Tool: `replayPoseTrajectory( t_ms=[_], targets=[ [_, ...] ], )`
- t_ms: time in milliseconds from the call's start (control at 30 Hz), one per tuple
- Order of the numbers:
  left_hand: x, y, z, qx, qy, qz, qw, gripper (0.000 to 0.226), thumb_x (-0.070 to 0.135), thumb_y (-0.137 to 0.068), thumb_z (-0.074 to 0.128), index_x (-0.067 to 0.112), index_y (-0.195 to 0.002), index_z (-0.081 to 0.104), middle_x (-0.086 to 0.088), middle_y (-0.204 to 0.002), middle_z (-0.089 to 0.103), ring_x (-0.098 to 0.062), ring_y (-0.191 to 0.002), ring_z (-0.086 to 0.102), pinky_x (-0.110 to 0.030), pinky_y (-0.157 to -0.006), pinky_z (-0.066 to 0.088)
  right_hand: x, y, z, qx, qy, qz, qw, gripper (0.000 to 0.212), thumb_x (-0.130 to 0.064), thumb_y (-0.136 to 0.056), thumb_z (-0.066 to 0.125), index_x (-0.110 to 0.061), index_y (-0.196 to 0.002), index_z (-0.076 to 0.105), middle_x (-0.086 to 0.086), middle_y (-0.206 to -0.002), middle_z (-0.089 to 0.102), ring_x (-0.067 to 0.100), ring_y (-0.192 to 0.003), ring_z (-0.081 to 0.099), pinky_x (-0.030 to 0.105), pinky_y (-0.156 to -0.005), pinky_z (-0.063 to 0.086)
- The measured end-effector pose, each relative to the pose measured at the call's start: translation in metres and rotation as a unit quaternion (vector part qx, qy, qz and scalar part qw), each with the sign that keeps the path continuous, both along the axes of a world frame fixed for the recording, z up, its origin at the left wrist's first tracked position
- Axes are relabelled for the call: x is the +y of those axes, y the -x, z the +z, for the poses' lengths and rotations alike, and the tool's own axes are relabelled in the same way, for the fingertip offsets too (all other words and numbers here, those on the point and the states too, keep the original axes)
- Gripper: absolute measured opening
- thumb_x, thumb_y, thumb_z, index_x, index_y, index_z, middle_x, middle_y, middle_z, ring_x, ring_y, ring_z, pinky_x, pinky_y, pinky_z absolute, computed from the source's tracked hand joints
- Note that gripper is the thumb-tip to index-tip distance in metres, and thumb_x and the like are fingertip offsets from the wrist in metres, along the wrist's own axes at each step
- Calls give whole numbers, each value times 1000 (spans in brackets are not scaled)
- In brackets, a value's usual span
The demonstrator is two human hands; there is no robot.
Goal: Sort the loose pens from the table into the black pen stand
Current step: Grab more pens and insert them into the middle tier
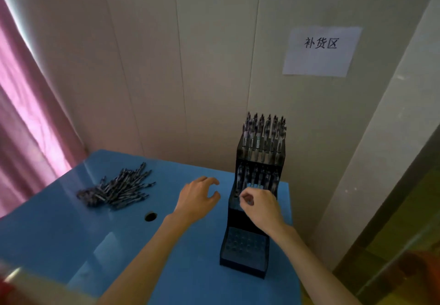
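Note:
A black stepped pen stand (247, 223) stands on the right side of the blue table (119, 238). Its top tier is full of upright pens (264, 138); the middle tier holds several more. A heap of loose pens (116, 189) lies at the table's far left. My right hand (260, 207) hovers over the middle tier with fingers curled and pinched together; whether they hold a pen I cannot tell. My left hand (197, 197) floats just left of the stand, fingers loosely curved, holding nothing.
A round hole (150, 216) is in the tabletop between the pen heap and my left arm. The stand's lowest tier (245, 245) shows open sockets. A paper sign (320, 51) hangs on the wall behind. A pink curtain (28, 123) is at the left.

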State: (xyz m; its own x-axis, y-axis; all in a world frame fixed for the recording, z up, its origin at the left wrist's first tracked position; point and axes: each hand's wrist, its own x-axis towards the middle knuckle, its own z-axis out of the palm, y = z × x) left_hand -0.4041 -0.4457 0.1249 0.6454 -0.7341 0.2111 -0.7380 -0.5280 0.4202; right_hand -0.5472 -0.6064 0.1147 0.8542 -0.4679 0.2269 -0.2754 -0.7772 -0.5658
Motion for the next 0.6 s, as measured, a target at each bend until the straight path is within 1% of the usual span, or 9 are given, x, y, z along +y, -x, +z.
replayPoseTrajectory(
  t_ms=[100,167,267,333,433,500,600],
  targets=[
    [29,-11,-4,5,1,27,1000,37,41,-98,53,29,-134,56,4,-131,59,-20,-101,64,-40,-89,51,23,-19,-2,13,7,26,1000,11,-23,-95,63,-22,-101,72,-9,-96,72,5,-80,62,22,-70,51],
    [51,-20,-6,7,1,45,999,37,40,-99,53,29,-134,56,4,-133,58,-20,-102,64,-40,-90,50,40,-34,-3,23,14,43,999,16,-22,-97,61,-20,-110,71,-8,-107,70,7,-88,61,19,-75,46],
    [86,-34,-9,11,1,67,998,38,39,-98,54,29,-134,56,4,-134,59,-19,-107,62,-41,-95,48,70,-61,-2,26,16,66,997,21,-24,-98,59,-19,-117,67,-6,-118,67,11,-103,61,26,-88,50],
    [111,-45,-8,7,3,77,997,39,39,-97,55,28,-134,57,4,-135,59,-18,-112,61,-40,-94,49,93,-80,1,28,21,74,997,23,-26,-98,59,-20,-119,66,-6,-121,65,13,-106,61,29,-92,51],
    [152,-64,-5,11,5,86,996,41,39,-98,55,29,-137,55,4,-139,57,-18,-117,59,-43,-98,48,131,-107,6,26,33,74,996,22,-30,-97,59,-23,-117,65,-7,-121,64,13,-106,61,29,-88,51],
    [180,-79,-4,17,14,92,995,42,39,-97,55,30,-138,55,6,-140,55,-16,-115,60,-43,-99,49,158,-124,9,24,37,77,996,23,-30,-97,58,-23,-119,65,-7,-122,64,13,-106,61,27,-87,50],
    [222,-103,-3,7,9,106,994,41,39,-98,54,32,-138,54,8,-138,54,-16,-111,60,-43,-97,49,198,-147,10,33,40,93,994,27,-30,-99,58,-21,-125,62,-5,-126,62,14,-110,60,29,-91,51]
  ],
)
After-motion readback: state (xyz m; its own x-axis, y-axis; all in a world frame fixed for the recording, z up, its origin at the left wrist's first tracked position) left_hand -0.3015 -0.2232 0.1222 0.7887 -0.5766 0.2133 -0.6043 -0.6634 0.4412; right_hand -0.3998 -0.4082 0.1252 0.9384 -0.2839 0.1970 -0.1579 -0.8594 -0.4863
